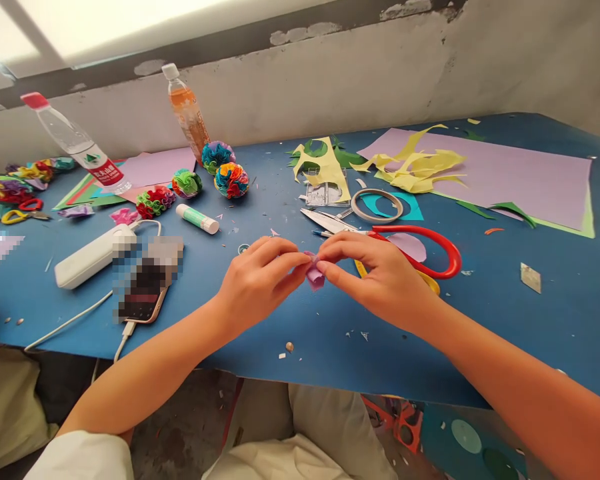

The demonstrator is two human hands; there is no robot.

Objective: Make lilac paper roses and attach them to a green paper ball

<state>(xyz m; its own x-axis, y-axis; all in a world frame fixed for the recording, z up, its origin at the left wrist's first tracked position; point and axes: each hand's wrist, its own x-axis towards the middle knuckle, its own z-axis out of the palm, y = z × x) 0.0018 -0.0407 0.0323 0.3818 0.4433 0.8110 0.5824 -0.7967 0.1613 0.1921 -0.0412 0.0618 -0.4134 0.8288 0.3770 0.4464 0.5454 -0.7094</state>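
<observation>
A small folded piece of purple paper (315, 277) is pinched between my two hands above the middle of the blue table. My left hand (266, 273) grips its left side with thumb and fingertips. From the other side, my right hand (375, 267) pinches it the same way. Large red-handled scissors (447, 253) lie just behind and beside my right hand, which hides part of them. Near them are a purple paper disc (409, 245) and a roll of tape (377, 204). A glue stick (197, 219) lies beyond my left hand.
Ruffled paper balls (231, 180) sit by an orange drink bottle (187, 113) and a water bottle (80, 147). A phone (145, 287) with cables and a white power strip-like block (95, 257) lie left. Purple sheets (525, 173) and yellow scraps (420, 167) lie back right.
</observation>
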